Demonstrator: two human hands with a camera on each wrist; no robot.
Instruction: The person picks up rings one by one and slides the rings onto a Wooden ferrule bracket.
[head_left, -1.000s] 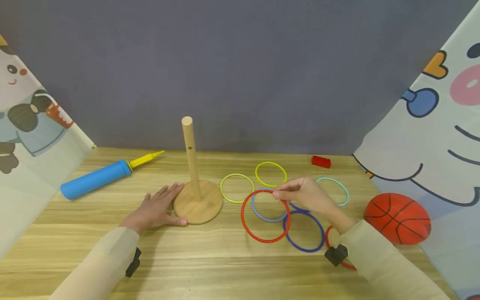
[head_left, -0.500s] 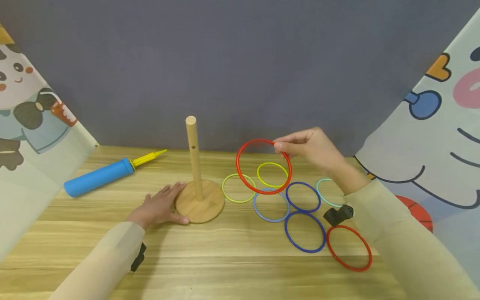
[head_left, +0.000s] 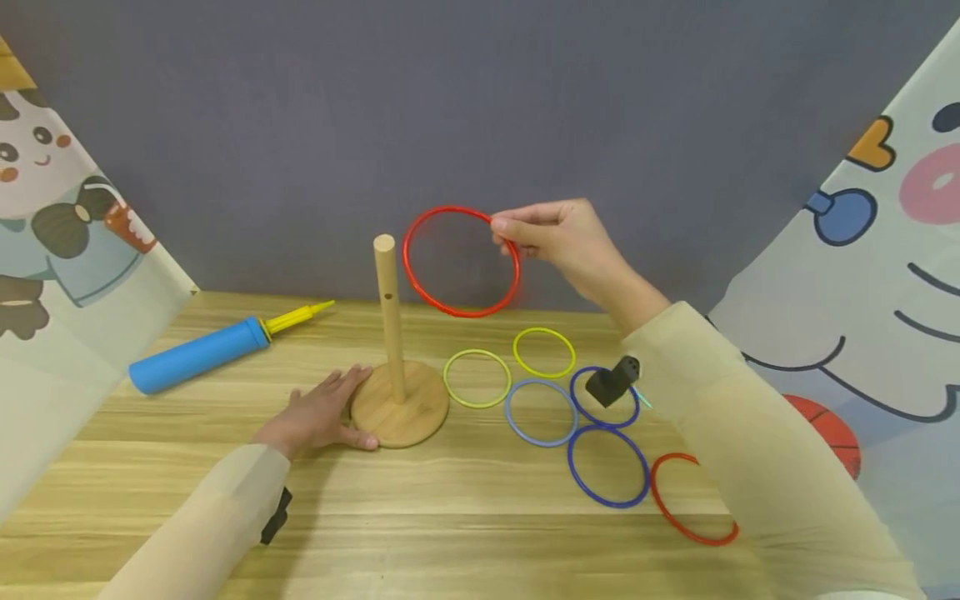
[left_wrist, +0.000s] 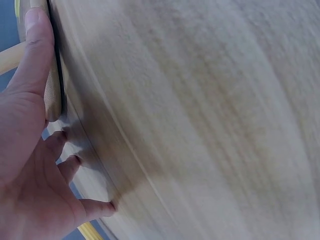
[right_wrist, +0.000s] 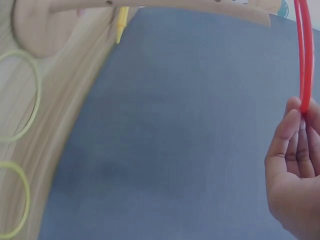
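A red ring (head_left: 422,293) hangs in the air in the head view, its right side pinched between the thumb and fingers of my right hand (head_left: 566,237). It is just right of the top of an upright wooden peg (head_left: 392,333). The peg rises from a round wooden base (head_left: 420,417) on the table. My left hand (head_left: 318,417) rests against the left edge of this base, fingers spread and thumb along its near edge. In the right wrist view the red ring (right_wrist: 306,60) shows edge-on above the fingertips.
On the table (head_left: 420,533) right of the base lie a yellow-green ring (head_left: 447,387), a yellow ring (head_left: 517,354), a light blue ring (head_left: 512,417), two dark blue rings and another red ring (head_left: 675,521). A blue pump (head_left: 198,354) lies left; a red ball (head_left: 828,429) sits right.
My right hand has lifted the red ring from low over the other rings, up and to the left, near the peg's top. The left hand stays at the base.
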